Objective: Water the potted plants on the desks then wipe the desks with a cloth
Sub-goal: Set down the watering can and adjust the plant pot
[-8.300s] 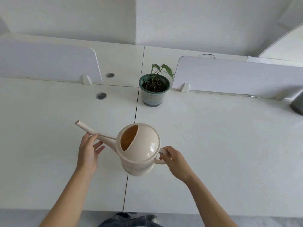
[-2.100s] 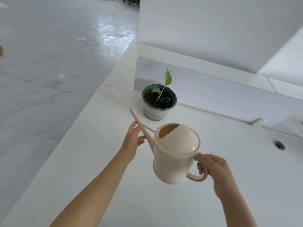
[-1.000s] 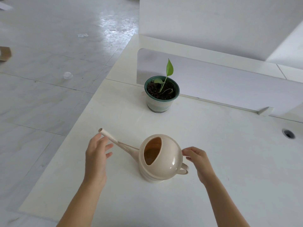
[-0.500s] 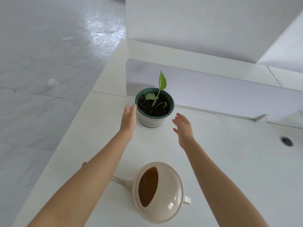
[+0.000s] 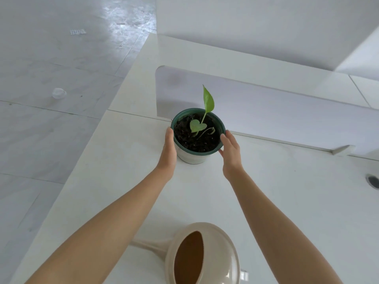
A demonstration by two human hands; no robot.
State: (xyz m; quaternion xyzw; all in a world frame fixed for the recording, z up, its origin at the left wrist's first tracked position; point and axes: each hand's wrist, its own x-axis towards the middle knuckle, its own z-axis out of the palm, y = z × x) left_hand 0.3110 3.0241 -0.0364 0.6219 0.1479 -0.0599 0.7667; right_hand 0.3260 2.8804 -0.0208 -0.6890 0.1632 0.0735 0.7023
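A small plant pot (image 5: 193, 157) with a green rim, dark soil and a young green shoot stands on the white desk (image 5: 291, 193), close to the low divider panel (image 5: 266, 111). My left hand (image 5: 169, 149) is pressed flat against the pot's left side. My right hand (image 5: 230, 152) cups its right side, fingertips at the rim. The pot sits between both palms, still resting on the desk. The cream watering can (image 5: 205, 255) stands on the desk near me, between my forearms, with its spout pointing left under my left arm. No cloth is in view.
The desk's left edge drops to a grey tiled floor (image 5: 51, 140), where a small clear object (image 5: 59, 92) lies. A round cable hole (image 5: 372, 180) sits in the desk at the far right. A white wall rises behind the divider.
I set the watering can down on the desk and let go of it. Both hands then reached forward and closed in on the sides of the plant pot.
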